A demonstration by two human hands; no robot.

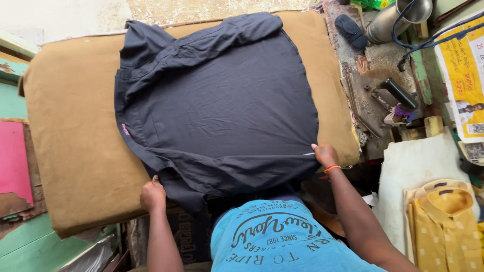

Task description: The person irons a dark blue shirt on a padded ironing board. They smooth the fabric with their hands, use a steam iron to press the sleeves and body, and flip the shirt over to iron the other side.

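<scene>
A dark navy shirt [217, 106] lies spread flat, back up, on a brown padded ironing board [70, 131]. Its collar points left and both sleeves are folded across it. My left hand [152, 195] grips the near sleeve at the shirt's lower left edge, where the cloth hangs over the board's front. My right hand [325, 154] pinches the shirt's hem at the lower right corner. An orange band sits on my right wrist.
A heavy old metal iron [375, 98] rests on a worn stand to the right of the board. A metal cylinder [393, 17] with blue cords stands behind it. A folded yellow shirt [443, 221] lies at lower right on white cloth. Pink and green panels are at the left.
</scene>
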